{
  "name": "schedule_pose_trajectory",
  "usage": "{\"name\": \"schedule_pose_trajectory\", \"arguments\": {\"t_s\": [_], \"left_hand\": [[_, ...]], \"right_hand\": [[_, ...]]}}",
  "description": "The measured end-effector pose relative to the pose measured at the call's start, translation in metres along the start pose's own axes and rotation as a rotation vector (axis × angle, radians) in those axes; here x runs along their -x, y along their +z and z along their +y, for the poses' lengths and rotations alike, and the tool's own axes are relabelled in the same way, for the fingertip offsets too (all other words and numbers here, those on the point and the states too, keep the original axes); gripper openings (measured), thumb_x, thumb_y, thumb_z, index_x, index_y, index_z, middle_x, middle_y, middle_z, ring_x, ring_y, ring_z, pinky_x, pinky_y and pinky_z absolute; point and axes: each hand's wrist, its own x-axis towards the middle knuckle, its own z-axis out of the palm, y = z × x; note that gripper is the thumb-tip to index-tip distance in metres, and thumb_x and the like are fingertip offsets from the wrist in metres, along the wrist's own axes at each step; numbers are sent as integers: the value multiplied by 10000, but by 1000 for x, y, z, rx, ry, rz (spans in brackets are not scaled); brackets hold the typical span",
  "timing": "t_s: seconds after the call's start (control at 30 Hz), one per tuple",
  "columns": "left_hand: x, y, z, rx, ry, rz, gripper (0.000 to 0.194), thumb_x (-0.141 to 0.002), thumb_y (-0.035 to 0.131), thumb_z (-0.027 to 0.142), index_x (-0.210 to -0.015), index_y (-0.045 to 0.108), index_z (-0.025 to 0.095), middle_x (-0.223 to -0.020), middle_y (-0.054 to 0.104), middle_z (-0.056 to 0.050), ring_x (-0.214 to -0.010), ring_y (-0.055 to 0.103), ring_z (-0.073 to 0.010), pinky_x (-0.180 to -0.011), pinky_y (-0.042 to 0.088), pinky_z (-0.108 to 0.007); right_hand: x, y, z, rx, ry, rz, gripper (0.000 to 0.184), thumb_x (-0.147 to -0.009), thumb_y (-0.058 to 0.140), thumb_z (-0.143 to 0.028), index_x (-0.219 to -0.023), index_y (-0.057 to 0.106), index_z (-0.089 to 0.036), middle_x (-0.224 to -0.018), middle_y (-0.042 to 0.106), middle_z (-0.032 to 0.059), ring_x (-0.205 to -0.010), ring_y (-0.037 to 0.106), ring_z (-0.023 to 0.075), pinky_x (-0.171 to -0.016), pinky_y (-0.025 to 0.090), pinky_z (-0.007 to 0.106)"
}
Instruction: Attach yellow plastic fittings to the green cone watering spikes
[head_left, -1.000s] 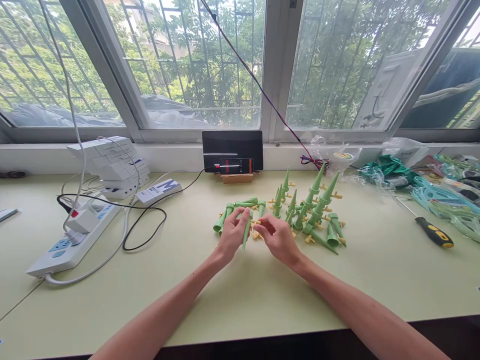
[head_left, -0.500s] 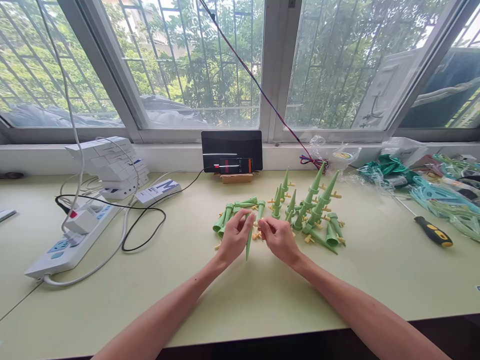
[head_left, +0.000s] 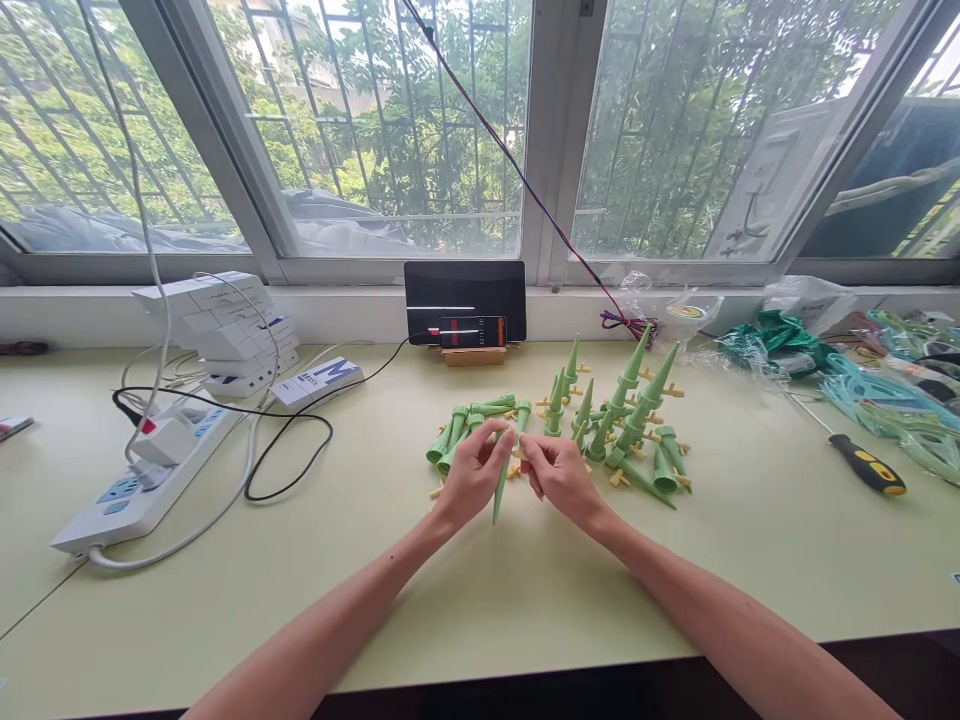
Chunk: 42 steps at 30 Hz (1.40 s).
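A green plant watering spike (head_left: 500,492) is pinched in my left hand (head_left: 474,470), its pointed end slanting down toward the table. Close beside it, my right hand (head_left: 556,475) has thumb and forefinger pressed together at the spike's upper part. Whatever those fingertips grip is too small and too covered to make out. Behind my left hand lie several green spike bodies (head_left: 454,430). Beyond my right hand, a group of green spikes with yellow valves (head_left: 646,405) stands point up, and a few others lie on their sides. Loose yellow valves (head_left: 514,468) show partly behind my fingers.
A phone (head_left: 472,331) leans on a black tablet (head_left: 465,285) at the back. To the left are a power strip (head_left: 139,500), stacked white boxes (head_left: 225,325) and a looping black cable (head_left: 330,430). A screwdriver (head_left: 866,465) and bagged items (head_left: 885,390) lie at right.
My right hand's fingertips have shifted slightly against the spike's upper part, and its lower fingers have changed position. The left hand keeps its hold on the spike, nearly still.
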Motion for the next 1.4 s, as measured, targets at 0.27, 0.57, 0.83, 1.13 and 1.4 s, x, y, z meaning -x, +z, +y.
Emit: {"name": "schedule_pose_trajectory", "arguments": {"t_s": [0.27, 0.57, 0.83, 1.13, 1.4], "left_hand": [[-5, -5, 5, 166, -145, 28, 357, -878, 558, 558, -817, 519, 209, -530, 364, 62, -445, 336, -78, -419, 260, -209], [-8, -6, -1, 273, -248, 34, 375, -875, 555, 576, -825, 495, 209, -505, 402, 73, -410, 355, -68, -374, 261, -178], [-6, -4, 4, 326, -273, 3, 383, -875, 564, 566, -812, 479, 198, -506, 424, 72, -389, 352, -57, -382, 296, -171], [-5, -4, 0, 317, -268, -25, 364, -890, 548, 555, -828, 478, 203, -530, 429, 73, -414, 367, -57, -396, 290, -166], [-5, -5, -2, 239, -207, -26, 366, -879, 551, 561, -843, 499, 201, -558, 460, 52, -438, 406, -74, -405, 298, -184]], "right_hand": [[2, 0, -2, 62, -114, 11, 314, -951, 503, -482, -991, 587, -182, -743, 623, 15, -499, 515, 106, -488, 426, 237], [1, -2, 3, 195, -200, 3, 306, -966, 487, -423, -1086, 605, -168, -890, 662, 66, -556, 551, 118, -543, 460, 259], [-3, -6, 9, 313, -292, -47, 253, -999, 415, -370, -1024, 584, -184, -725, 586, 16, -586, 521, 141, -593, 430, 270], [-1, -7, 3, 322, -293, -96, 348, -1017, 352, -391, -769, 510, -205, -596, 481, -22, -540, 437, 129, -576, 368, 264], [0, -2, -1, -143, 11, -207, 433, -949, 447, -564, -718, 493, -201, -482, 387, -82, -386, 404, 88, -433, 357, 236]]}}
